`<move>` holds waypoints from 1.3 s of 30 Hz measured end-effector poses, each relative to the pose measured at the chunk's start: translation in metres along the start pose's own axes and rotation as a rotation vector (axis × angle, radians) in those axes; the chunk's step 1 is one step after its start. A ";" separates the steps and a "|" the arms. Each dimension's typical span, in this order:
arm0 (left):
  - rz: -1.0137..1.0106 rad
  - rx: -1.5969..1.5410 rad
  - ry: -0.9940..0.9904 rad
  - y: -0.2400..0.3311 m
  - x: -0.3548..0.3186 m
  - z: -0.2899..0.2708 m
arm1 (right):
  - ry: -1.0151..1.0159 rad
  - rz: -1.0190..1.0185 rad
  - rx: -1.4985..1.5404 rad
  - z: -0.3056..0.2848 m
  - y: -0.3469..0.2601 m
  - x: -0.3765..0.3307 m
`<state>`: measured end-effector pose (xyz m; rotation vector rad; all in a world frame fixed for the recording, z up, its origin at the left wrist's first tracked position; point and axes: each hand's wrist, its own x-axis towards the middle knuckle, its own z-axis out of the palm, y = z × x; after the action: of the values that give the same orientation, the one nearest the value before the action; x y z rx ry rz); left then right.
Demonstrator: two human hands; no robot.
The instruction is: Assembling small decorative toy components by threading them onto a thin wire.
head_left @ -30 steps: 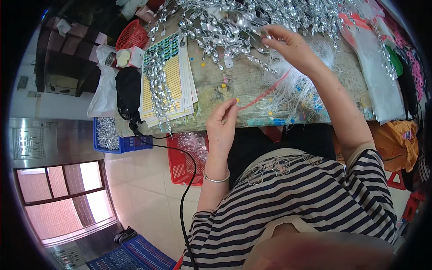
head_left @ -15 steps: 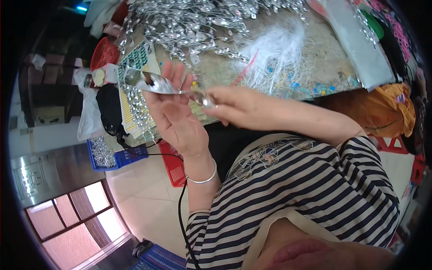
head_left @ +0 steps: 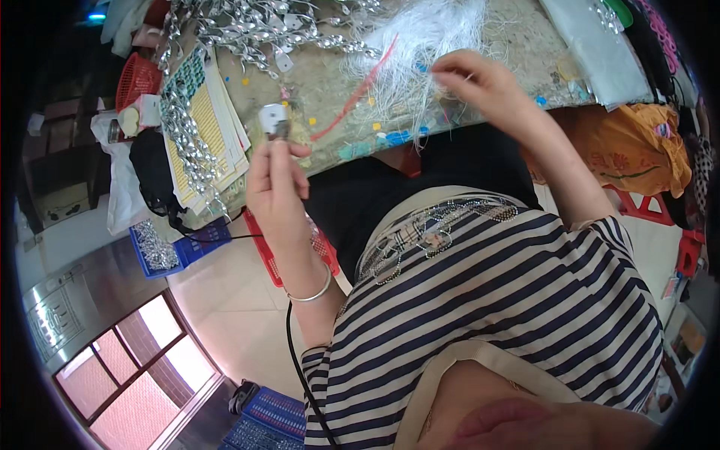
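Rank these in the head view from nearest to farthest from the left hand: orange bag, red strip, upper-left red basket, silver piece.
1. Silver piece, held by the left hand.
2. Red strip, right of the hand.
3. Red basket, upper left.
4. Orange bag, far right.

Daylight whitens panes of the brown-framed rectangular glass window (head_left: 141, 375); fine white stringy strands (head_left: 424, 37) glare on the worn grey-green surface (head_left: 319, 79); twisted shiny silver strips (head_left: 251, 34) sparkle with highlights; the upper left sinks into dimness; fisheye distortion bends straight edges toward blackened corners.
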<state>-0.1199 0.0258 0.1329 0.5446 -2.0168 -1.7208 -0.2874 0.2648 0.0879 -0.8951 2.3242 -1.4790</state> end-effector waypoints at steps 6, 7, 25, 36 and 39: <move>-0.182 0.036 -0.184 -0.023 -0.015 0.022 | 0.053 0.002 -0.155 -0.015 0.026 -0.022; -0.197 0.033 -0.213 -0.025 -0.016 0.024 | 0.059 -0.026 -0.161 -0.011 0.029 -0.025; -0.291 0.092 -0.310 -0.039 -0.026 0.029 | -0.013 -0.298 -0.450 0.003 0.016 -0.042; -0.315 0.059 -0.326 -0.037 -0.032 0.031 | -0.103 -0.493 -0.651 0.013 0.026 -0.043; -0.340 0.071 -0.340 -0.037 -0.031 0.028 | -0.113 -0.384 -0.432 0.006 0.013 -0.038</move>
<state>-0.1087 0.0602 0.0903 0.6897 -2.3343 -2.0626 -0.2597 0.2873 0.0696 -1.5656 2.5294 -1.0093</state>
